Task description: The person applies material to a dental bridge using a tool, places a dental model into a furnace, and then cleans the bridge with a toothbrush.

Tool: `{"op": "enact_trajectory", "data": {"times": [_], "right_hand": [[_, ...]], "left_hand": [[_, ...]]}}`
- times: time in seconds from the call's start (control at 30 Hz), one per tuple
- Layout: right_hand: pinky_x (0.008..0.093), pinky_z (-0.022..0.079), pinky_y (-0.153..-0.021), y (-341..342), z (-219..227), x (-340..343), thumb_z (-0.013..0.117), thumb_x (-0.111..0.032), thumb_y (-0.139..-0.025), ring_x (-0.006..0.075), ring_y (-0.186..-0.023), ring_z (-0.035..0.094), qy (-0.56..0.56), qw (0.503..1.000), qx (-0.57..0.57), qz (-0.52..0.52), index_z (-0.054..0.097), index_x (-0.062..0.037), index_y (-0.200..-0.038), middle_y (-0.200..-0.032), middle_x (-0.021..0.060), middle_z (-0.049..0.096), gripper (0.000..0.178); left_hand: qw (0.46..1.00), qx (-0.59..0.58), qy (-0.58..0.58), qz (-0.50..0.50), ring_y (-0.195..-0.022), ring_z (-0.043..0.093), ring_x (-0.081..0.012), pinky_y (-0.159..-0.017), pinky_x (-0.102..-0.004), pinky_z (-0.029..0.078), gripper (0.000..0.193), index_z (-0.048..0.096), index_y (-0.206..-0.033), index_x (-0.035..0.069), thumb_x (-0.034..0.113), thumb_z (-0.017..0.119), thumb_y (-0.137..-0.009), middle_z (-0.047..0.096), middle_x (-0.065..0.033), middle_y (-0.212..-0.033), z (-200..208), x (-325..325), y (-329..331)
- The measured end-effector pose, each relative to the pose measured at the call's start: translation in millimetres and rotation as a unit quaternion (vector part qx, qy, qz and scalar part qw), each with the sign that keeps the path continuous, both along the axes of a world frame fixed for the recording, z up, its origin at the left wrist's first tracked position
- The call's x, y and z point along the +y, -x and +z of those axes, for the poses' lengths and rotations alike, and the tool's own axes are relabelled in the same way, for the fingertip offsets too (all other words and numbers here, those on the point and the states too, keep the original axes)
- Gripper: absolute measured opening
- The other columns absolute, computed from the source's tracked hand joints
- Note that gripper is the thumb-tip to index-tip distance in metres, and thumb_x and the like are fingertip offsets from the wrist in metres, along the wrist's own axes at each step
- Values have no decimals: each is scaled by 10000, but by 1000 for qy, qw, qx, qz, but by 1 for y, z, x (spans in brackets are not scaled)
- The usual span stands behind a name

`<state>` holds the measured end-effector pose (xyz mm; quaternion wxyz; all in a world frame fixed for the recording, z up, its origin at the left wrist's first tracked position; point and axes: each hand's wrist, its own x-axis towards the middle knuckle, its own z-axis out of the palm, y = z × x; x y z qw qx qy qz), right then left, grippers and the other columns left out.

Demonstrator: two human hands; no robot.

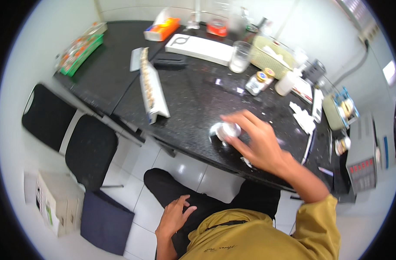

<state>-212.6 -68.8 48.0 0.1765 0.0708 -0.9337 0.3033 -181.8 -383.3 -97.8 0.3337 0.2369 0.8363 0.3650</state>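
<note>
My right hand [261,143] reaches over the front part of the black counter. Thumb and fingers close around a small, round, whitish container [228,131], low at the counter surface. Glare and blur hide whether it is a cup, a jar or a lid. My left hand [174,216] rests on my thigh, holding nothing, its fingers apart. A small white scrap [246,161] lies at the counter's front edge, below my right hand. Behind that hand stand two small jars [256,83] with gold lids.
The black speckled counter [193,99] carries a long folded white strip [154,93], a white box [200,48], a glass [240,57], a green basket [271,52], a pump bottle [287,82] and crumpled tissue [302,118]. Black chairs [91,147] stand left.
</note>
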Motion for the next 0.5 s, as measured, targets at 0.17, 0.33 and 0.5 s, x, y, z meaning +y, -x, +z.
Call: {"op": "enact_trajectory", "data": {"times": [0.17, 0.33, 0.5], "right_hand": [[438, 567, -835, 36, -22, 16, 738, -159, -892, 349, -950, 690, -37, 999, -21, -15, 602, -34, -1304, -1149, 168, 647, 452], [465, 566, -868, 35, 3, 52, 694, -236, -935, 399, -985, 686, -116, 982, 33, -149, 585, -16, -1322, -1182, 224, 648, 458], [484, 560, -862, 47, -8, 120, 695, -157, -899, 411, -956, 692, -194, 955, 28, -222, 669, 6, -1156, -1137, 218, 675, 305]], "left_hand": [[996, 54, -75, -14, -936, 708, -317, -852, -385, 547, 454, 596, -1282, -32, 79, 758, -872, 721, -177, -988, 26, 21, 33], [993, 83, -63, -47, -950, 707, -305, -863, -378, 548, 474, 592, -1296, -30, 78, 761, -867, 716, -184, -1017, 29, -3, 44], [987, 115, -62, -95, -960, 693, -316, -876, -395, 542, 500, 602, -1302, -13, 109, 782, -852, 712, -175, -1046, 41, -5, 38]]}}
